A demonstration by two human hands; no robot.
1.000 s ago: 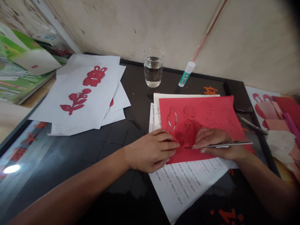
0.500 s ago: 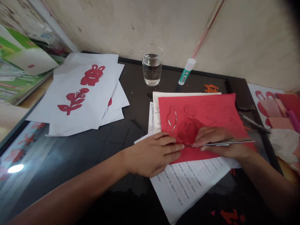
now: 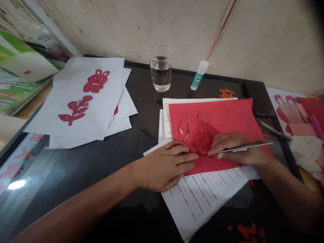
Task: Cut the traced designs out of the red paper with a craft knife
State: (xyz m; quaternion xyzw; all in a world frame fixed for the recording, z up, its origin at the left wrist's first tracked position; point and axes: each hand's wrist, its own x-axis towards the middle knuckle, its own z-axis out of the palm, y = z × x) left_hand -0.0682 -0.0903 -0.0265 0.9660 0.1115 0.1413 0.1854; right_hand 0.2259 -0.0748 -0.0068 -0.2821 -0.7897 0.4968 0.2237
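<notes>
A red sheet of paper (image 3: 235,128) with drawn outlines and a few cut slits lies on a pad of white paper (image 3: 166,116). My left hand (image 3: 169,165) rests flat on the red sheet's lower left part, fingers stretched out and pressing it down. In my right hand (image 3: 233,148) is a slim silver craft knife (image 3: 248,146), gripped between thumb and fingers. Its tip meets the red sheet just right of my left fingertips, below the drawn shapes. The handle's end points to the right.
Printed sheets (image 3: 194,199) stick out below the pad. A glass of water (image 3: 161,72) and a glue stick (image 3: 199,76) stand near the wall. White sheets with red cut-outs (image 3: 101,101) lie at left. Scissors (image 3: 274,130) and coloured paper scraps (image 3: 301,131) are at right.
The craft knife's handle end has tilted upward, and my right hand has turned slightly with it. My left hand stays on the sheet. The whole view has shifted a little.
</notes>
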